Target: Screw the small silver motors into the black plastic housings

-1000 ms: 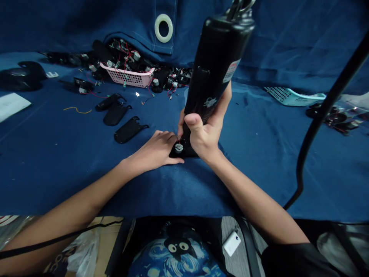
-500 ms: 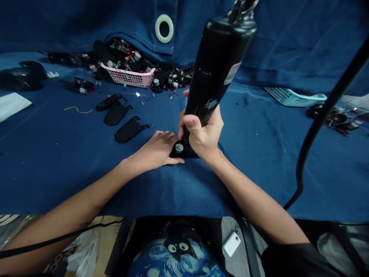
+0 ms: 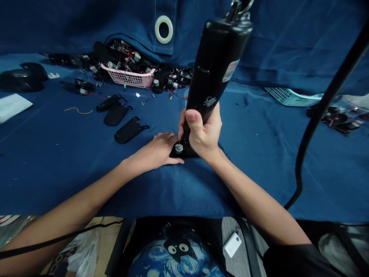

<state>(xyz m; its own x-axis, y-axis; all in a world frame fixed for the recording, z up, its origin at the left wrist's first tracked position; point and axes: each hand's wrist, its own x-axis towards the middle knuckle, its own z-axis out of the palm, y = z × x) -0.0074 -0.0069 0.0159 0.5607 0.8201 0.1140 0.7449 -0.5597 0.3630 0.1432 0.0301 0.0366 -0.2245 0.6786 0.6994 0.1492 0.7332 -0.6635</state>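
Note:
My right hand (image 3: 205, 132) is wrapped around a black electric screwdriver (image 3: 217, 57), thumb along its near side. It leans slightly, top to the right, with its lower end over a black plastic housing (image 3: 192, 152); the tip is hidden behind my fingers. On the cloth, my left hand (image 3: 160, 151) grips the housing's left end, thumb along the near edge and fingers on the far side. Between thumb and fingers shows a small round silvery motor (image 3: 178, 147) with a bit of red wire.
Several black plastic covers (image 3: 131, 130) lie left of my hands. Behind them stands a pink basket (image 3: 131, 78) heaped with wired parts. At the right are a teal basket (image 3: 296, 99), more black parts (image 3: 340, 119) and a thick black cable (image 3: 307, 146).
The screwdriver's upper end has shifted slightly left and down, with my right hand still around it. My left hand and the housing stay almost in place.

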